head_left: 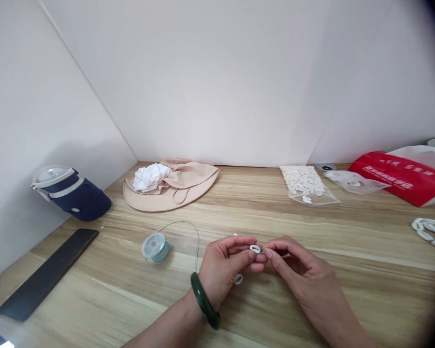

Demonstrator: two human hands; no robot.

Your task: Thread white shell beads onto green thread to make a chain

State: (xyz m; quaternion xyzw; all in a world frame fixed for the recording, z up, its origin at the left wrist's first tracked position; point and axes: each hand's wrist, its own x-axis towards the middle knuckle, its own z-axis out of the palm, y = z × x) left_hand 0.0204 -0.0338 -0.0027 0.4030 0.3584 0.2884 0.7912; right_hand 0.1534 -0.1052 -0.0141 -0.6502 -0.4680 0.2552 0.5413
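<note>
Between the thumb and fingers of my left hand is a small white cowrie shell with a dark slit. My right hand is pinched close beside the shell's right end; a thin cord seems to be at its fingertips, too small to make out fully. Below my left fingers another white shell shows, partly hidden by the hand. A spool of pale blue-green cord rests on the table to the left. From it a thin cord loops over and runs behind my left wrist, which wears a dark green bangle.
A clear bag of white shells lies at the back right, beside another plastic bag and a red package. Loose shells sit at the right edge. Leftward are a beige hat, a blue jug and a dark flat bar.
</note>
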